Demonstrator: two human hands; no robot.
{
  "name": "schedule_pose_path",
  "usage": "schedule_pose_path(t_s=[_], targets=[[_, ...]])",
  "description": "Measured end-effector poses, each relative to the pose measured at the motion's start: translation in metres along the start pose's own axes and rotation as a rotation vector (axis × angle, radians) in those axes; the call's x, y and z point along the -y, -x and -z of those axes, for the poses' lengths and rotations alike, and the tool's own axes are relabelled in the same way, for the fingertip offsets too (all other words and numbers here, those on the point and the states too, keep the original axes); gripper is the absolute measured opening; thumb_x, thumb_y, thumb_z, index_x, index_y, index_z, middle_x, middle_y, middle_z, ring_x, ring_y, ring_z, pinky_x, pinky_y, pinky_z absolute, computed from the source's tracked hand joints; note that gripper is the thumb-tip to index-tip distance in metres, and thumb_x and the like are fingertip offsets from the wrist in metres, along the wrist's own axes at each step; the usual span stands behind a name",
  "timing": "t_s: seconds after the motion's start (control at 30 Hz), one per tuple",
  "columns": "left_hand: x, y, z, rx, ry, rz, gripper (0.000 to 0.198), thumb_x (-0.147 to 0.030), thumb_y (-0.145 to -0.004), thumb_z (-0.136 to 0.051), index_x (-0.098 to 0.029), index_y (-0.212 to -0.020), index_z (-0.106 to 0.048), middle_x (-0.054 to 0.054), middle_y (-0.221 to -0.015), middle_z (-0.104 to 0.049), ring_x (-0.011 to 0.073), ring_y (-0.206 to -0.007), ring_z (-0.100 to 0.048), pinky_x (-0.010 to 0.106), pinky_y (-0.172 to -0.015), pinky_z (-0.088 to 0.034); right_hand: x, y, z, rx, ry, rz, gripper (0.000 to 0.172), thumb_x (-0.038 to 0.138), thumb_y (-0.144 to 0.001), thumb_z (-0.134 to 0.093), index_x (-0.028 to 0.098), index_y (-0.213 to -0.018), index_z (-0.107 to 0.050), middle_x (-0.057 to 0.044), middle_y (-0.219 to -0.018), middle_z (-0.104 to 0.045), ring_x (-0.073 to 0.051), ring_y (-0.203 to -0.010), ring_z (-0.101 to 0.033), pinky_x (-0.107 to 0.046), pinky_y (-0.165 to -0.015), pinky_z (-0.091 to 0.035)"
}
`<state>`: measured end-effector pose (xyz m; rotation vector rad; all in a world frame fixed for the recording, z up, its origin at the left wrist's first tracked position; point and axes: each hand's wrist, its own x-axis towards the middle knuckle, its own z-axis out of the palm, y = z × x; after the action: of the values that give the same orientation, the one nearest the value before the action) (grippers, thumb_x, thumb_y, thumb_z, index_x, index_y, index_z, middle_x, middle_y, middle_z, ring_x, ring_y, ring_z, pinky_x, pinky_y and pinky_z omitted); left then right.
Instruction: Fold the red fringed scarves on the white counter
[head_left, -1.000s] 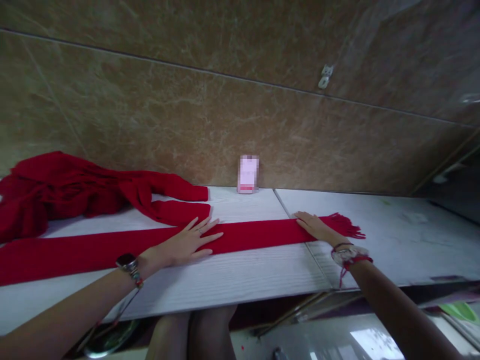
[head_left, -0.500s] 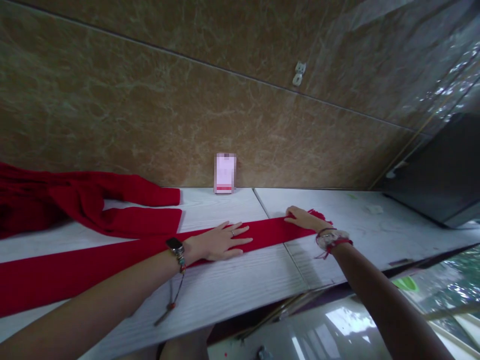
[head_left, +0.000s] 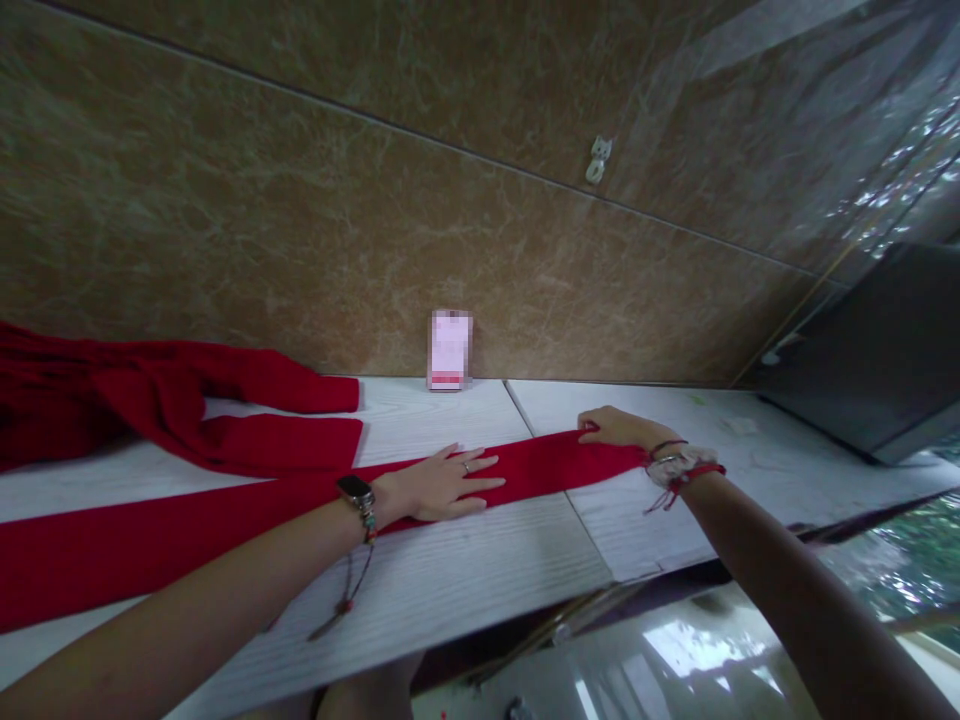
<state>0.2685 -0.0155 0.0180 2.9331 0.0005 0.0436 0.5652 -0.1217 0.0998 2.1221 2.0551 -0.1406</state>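
A long red scarf [head_left: 555, 465] stretches across the white wood-grain tabletop from the left edge of the view to the right. Flat on its middle lies my left hand [head_left: 442, 485], fingers spread, with a ring on one finger and a watch at the wrist. My right hand [head_left: 621, 428] pinches the far edge of the scarf near its right end, which bunches up slightly; the wrist and bracelets hide the tip. Behind the scarf at left lies a crumpled red garment [head_left: 285, 447] with two straight, tube-like ends pointing right.
A phone-like pink rectangle [head_left: 450, 350], blurred out, leans on the brown marbled wall [head_left: 375, 250]. One small white hook [head_left: 598, 160] is fixed higher up. At the right stands a large dark box-like object [head_left: 877, 350]. The table's near edge [head_left: 540, 612] drops to a shiny floor.
My right hand has moved a little to the right and pulled the scarf's end with it. The fringe that showed is now hidden. My left hand has stayed in place.
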Motion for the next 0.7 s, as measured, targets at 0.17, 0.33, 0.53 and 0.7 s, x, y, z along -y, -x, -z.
schedule_pose_path(t_s=[0.17,0.33,0.53,0.7], targets=[[0.003,-0.005,0.001,0.001,0.021,0.013,0.044,-0.046,-0.09,-0.025,-0.033,-0.132,-0.032,0.003,-0.142,-0.026,0.0236,-0.13,-0.02,0.048,-0.103,-0.015,0.007,0.005,0.025,0.007,0.102,0.054,0.025,0.024,-0.079,-0.048,0.016,-0.095,-0.066,-0.009,-0.088,-0.067,-0.019,-0.079,-0.059,-0.027,-0.07,-0.042],[0.006,-0.012,0.004,-0.004,0.0,0.008,0.047,-0.047,-0.089,-0.028,-0.029,-0.132,-0.033,0.007,-0.142,-0.025,0.026,-0.129,-0.022,0.052,-0.101,-0.015,0.008,0.006,0.038,-0.046,0.182,0.031,0.026,0.023,-0.078,-0.047,0.018,-0.096,-0.065,-0.007,-0.087,-0.068,-0.02,-0.077,-0.061,-0.027,-0.067,-0.043],[0.002,-0.011,0.004,-0.01,-0.025,0.039,0.046,-0.044,-0.089,-0.029,-0.027,-0.131,-0.036,0.008,-0.142,-0.027,0.0252,-0.13,-0.022,0.051,-0.101,-0.016,0.021,0.009,0.038,-0.096,0.197,0.013,0.028,0.025,-0.079,-0.045,0.017,-0.096,-0.066,-0.009,-0.087,-0.068,-0.02,-0.077,-0.061,-0.026,-0.066,-0.042],[0.002,-0.011,0.005,-0.009,0.026,0.046,0.044,-0.042,-0.09,-0.029,-0.03,-0.131,-0.033,0.005,-0.142,-0.027,0.0247,-0.129,-0.023,0.053,-0.101,-0.015,0.064,0.017,0.046,-0.069,0.131,0.125,0.026,0.025,-0.078,-0.046,0.017,-0.089,-0.069,-0.006,-0.079,-0.069,-0.017,-0.068,-0.06,-0.024,-0.062,-0.04]])
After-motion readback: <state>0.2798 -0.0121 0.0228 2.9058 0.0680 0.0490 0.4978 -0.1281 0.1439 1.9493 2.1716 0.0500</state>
